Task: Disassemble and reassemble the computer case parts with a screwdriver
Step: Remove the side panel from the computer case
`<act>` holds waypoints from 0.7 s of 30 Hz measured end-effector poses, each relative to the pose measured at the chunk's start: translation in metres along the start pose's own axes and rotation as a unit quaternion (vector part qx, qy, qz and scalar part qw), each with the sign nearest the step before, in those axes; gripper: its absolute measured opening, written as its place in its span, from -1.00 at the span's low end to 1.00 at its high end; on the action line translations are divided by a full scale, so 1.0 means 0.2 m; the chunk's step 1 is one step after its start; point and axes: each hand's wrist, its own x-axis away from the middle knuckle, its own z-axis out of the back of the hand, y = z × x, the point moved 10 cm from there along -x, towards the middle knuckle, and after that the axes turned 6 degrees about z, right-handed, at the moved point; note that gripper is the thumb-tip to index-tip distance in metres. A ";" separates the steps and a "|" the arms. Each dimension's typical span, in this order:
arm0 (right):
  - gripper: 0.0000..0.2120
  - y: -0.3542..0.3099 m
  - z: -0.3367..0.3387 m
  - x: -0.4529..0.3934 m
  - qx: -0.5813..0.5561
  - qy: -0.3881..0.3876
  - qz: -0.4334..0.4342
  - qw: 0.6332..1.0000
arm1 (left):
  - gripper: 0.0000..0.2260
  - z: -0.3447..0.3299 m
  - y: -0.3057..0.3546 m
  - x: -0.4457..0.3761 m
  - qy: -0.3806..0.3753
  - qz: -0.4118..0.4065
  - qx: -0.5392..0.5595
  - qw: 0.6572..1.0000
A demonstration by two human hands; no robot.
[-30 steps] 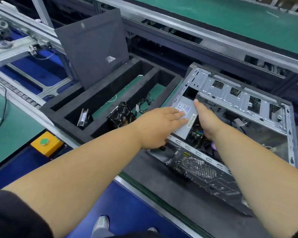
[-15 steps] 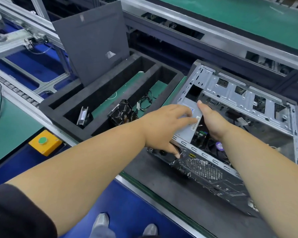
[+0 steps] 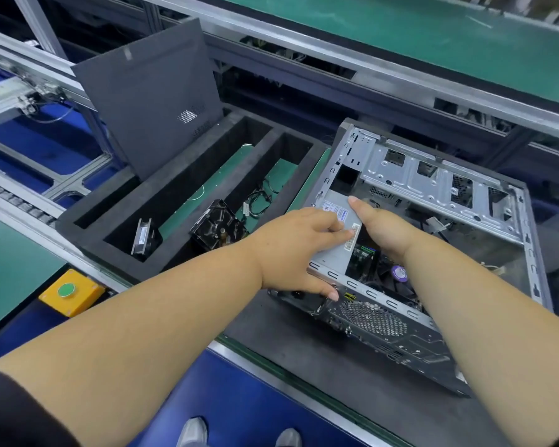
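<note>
- At the case's [image 3: 433, 195] near-left corner, both hands were on the power supply [image 3: 334, 250], a grey box with a label strip, sitting inside the open frame.
- The left hand [image 3: 291, 250] gripped that box: its fingers lay over the top face while the thumb hooked down over the case's rear wall, next to the mesh grille [image 3: 368, 317].
- The right hand [image 3: 381, 227] pressed along the box's inner edge, fingers straight and pointing away from the person; whether the thumb curled beneath it could not be told.
- Judged from this, the step was shifting the box in or out of its bay. It should go well if both hands kept it level and moved it squarely along the frame rail, minding the cables [image 3: 433, 225] deeper inside the case, which could snag.
- The case lay on its side on the bench [image 3: 304, 359], just right of a foam tray [image 3: 181, 195] holding a fan [image 3: 142, 237], a drive [image 3: 217, 225] and loose wires [image 3: 259, 201].
- No screwdriver showed anywhere around the case.
</note>
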 end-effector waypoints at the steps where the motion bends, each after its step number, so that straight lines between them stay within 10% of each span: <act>1: -0.17 -0.01 0.02 -0.01 0.018 0.015 0.014 1.000 | -0.13 0.00 0.00 0.00 -0.003 0.001 -0.006 1.000; 11: 0.14 -0.06 0.00 0.04 0.050 -0.007 -0.013 0.999 | -0.18 0.01 0.00 0.02 -0.004 0.013 0.022 1.000; 21: -0.01 0.00 -0.06 0.03 -0.041 -0.003 -0.065 0.997 | -0.08 0.00 -0.02 0.04 -0.021 0.016 -0.019 0.999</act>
